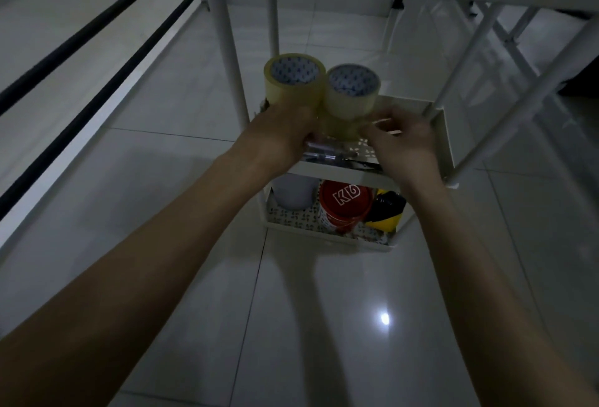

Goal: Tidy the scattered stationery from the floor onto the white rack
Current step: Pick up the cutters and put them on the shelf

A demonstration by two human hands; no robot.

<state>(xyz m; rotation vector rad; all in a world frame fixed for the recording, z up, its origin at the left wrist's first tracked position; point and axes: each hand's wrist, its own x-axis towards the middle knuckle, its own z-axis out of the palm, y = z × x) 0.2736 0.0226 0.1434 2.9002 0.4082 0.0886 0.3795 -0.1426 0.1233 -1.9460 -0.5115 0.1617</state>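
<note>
Holding two tape rolls (321,92) between both hands (282,137) over white rack (442,134) upper shelf; lower shelf already stocked, floor (162,179) in view bare — probably near finished.

Two rolls of yellowish clear packing tape, the left roll (294,82) and the right roll (351,92), stand upright and touching on the top tier of a small white rack (442,134) on a tiled floor, their printed cardboard cores facing up. Metal items (327,151), too dim to identify, lie on the same tier. On the tier below sit a white rounded object (295,194), a red-lidded tub (345,202) marked "KD" and a black-and-yellow striped roll (387,209).
</note>
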